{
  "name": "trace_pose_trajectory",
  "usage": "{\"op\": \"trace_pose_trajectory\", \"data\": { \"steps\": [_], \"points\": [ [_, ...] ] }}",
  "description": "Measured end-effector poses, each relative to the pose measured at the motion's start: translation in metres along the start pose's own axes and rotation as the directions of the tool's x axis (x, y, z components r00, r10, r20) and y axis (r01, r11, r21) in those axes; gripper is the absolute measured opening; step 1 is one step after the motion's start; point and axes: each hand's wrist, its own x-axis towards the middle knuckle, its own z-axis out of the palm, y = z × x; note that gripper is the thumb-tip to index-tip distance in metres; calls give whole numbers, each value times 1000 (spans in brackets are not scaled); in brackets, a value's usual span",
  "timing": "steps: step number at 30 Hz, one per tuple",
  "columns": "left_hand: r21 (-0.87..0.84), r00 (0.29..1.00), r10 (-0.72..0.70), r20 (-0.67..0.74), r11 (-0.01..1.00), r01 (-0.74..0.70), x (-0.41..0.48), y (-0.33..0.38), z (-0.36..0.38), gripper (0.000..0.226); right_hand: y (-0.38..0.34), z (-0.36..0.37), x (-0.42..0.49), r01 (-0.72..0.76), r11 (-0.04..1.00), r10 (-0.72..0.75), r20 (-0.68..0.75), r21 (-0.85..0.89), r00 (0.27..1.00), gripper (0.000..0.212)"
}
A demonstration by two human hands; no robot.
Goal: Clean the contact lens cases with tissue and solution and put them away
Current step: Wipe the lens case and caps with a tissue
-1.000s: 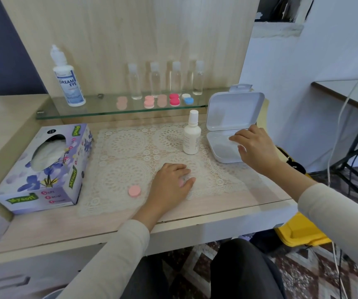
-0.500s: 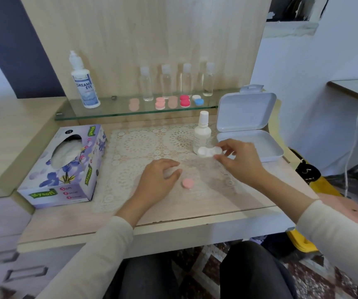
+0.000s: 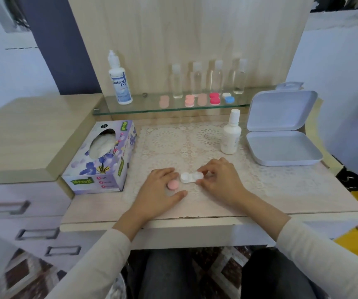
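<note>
- While the right hand (image 3: 221, 180) pinches the white contact lens case (image 3: 191, 177) between thumb and fingertips, the case rests on the lace mat (image 3: 186, 143), near the desk's front edge.
- Just left of it, the left hand (image 3: 158, 190) lies flat and loose, a round pink cap (image 3: 172, 184) touching its fingers; whether it grips the cap cannot be told.
- Bare lace lies open beyond the hands, up to the small white bottle (image 3: 231, 134) standing upright.
- Right of that bottle, the smooth grey plastic box (image 3: 281, 152) sits with its lid swung up and its shallow tray close to the desk's right edge.
- At the left, the cardboard tissue box (image 3: 102, 158), printed with purple flowers, lies beside the mat, soft tissue showing in its oval slot.
- Behind, a glass shelf (image 3: 130, 108) carries the tall solution bottle (image 3: 120, 83), four clear bottles (image 3: 208, 78) and several pink, red, white and blue lens cases (image 3: 214, 98) in a row.
</note>
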Motion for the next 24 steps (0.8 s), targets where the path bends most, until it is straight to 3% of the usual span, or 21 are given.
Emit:
{"op": "trace_pose_trajectory", "data": {
  "steps": [6,8,12,16,19,24],
  "points": [
    [2,1000,18,-1,1000,-18,1,-1,0,74,1,-1,1,-1,1000,1,12,6,1000,29],
    [-3,1000,15,-17,1000,-15,4,-2,-3,59,0,-2,2,-1,999,2,-14,45,1000,29],
    [-46,984,41,-174,998,-50,10,-1,-30,30,-8,-5,13,15,999,-14,-19,52,1000,28],
    [4,962,63,-266,998,-64,16,-5,-72,28,-23,2,34,58,998,-54,116,-32,992,37],
    [101,949,9,-316,995,24,20,-23,-105,27,-39,13,50,93,995,-81,225,-44,971,44],
    [286,955,-165,-247,929,234,34,-68,-142,23,-54,26,66,161,981,-117,328,-111,938,44]
  ]
}}
